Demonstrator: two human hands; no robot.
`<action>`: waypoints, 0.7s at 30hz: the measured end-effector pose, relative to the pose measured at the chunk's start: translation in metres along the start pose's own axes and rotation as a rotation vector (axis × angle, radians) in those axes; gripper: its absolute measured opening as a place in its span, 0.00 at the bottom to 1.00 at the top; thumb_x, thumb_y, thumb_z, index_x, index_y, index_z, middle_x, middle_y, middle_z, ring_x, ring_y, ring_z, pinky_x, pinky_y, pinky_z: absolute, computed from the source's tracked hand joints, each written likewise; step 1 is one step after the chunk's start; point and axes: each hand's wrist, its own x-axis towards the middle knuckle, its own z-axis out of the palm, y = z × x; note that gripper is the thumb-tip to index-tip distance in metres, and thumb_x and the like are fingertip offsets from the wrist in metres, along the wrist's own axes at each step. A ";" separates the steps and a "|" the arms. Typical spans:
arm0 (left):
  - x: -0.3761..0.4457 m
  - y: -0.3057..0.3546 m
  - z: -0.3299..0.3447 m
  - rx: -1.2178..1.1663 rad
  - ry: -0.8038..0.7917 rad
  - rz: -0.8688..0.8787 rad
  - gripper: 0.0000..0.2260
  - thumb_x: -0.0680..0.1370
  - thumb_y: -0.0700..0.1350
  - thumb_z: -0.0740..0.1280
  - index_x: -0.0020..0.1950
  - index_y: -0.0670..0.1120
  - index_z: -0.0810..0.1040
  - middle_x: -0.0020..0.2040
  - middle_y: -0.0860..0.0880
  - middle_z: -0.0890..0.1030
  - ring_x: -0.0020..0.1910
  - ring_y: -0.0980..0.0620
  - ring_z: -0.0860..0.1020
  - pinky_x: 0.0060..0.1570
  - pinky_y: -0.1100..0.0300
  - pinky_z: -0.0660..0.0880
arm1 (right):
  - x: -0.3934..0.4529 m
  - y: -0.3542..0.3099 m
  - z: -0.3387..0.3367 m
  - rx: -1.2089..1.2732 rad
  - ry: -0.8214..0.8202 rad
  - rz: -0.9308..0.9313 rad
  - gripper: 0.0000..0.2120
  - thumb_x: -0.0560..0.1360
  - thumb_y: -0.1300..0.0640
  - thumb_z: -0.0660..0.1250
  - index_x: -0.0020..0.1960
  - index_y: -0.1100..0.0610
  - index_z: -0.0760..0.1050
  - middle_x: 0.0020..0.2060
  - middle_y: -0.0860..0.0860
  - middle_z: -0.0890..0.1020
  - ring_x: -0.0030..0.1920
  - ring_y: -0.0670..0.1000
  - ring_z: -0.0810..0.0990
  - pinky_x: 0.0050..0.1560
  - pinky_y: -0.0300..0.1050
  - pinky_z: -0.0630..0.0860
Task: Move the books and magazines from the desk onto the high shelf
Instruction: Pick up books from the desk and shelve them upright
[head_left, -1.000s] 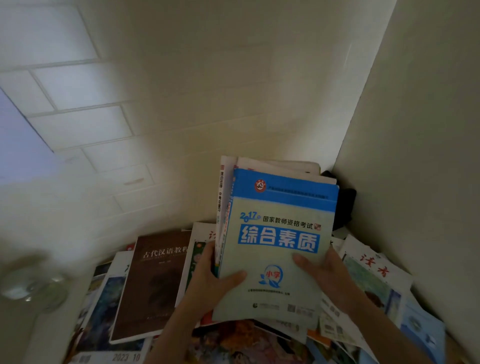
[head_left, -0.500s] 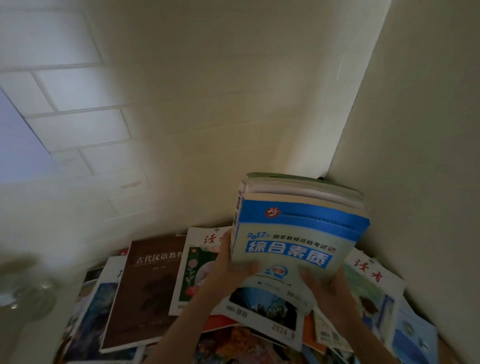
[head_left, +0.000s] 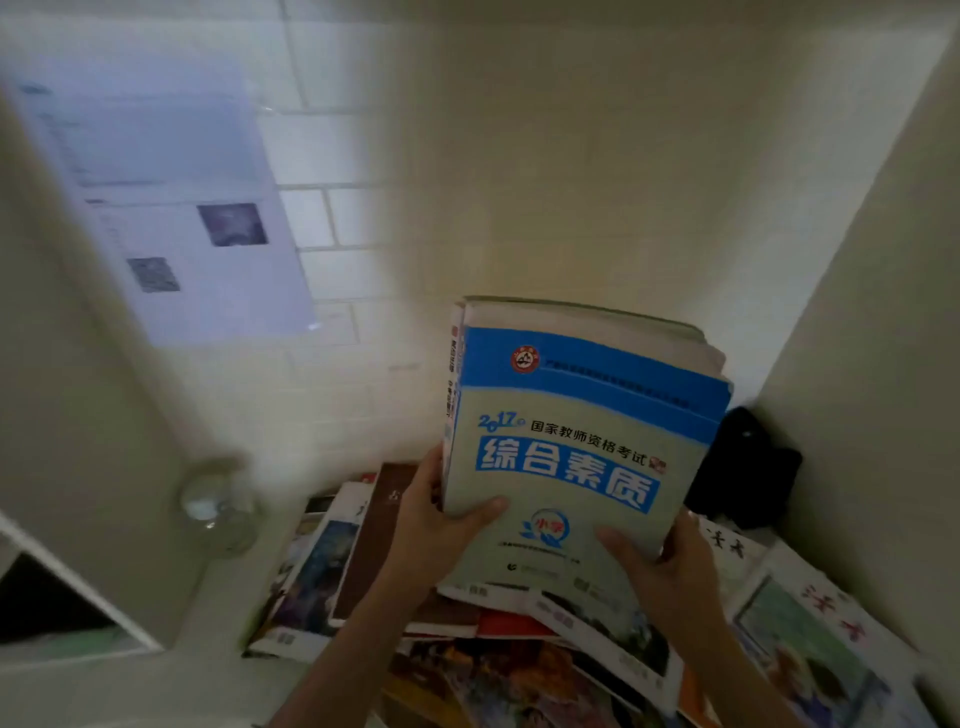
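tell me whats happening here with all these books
A person is holding a stack of books up with both hands, the left hand at its left edge and the right hand at its lower right corner. Below lies a spread of magazines and a brown book. The stack is lifted clear of that pile, in front of the tiled wall.

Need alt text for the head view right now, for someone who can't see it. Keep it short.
Both hands, left hand and right hand, grip a stack of books fronted by a blue-and-grey cover, held up above magazines scattered across the desk. A dark object sits in the corner against the white tiled wall.
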 end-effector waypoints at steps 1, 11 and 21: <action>-0.012 0.010 -0.021 0.004 0.075 0.017 0.25 0.67 0.37 0.77 0.59 0.54 0.73 0.51 0.55 0.84 0.48 0.53 0.84 0.41 0.55 0.82 | -0.003 -0.012 0.014 0.016 -0.065 -0.027 0.20 0.68 0.64 0.75 0.55 0.48 0.74 0.48 0.39 0.80 0.44 0.36 0.81 0.35 0.30 0.78; -0.203 0.113 -0.233 0.223 0.875 0.193 0.25 0.63 0.45 0.81 0.56 0.53 0.75 0.47 0.51 0.85 0.45 0.51 0.84 0.44 0.50 0.82 | -0.100 -0.157 0.208 0.229 -0.796 -0.294 0.16 0.70 0.61 0.74 0.52 0.46 0.76 0.44 0.41 0.85 0.45 0.39 0.83 0.38 0.33 0.79; -0.260 0.274 -0.377 0.356 1.175 0.502 0.25 0.65 0.41 0.80 0.59 0.51 0.78 0.48 0.49 0.85 0.45 0.48 0.84 0.43 0.51 0.82 | -0.145 -0.353 0.368 0.495 -0.970 -0.617 0.20 0.70 0.64 0.74 0.58 0.50 0.74 0.44 0.40 0.83 0.44 0.37 0.81 0.42 0.31 0.76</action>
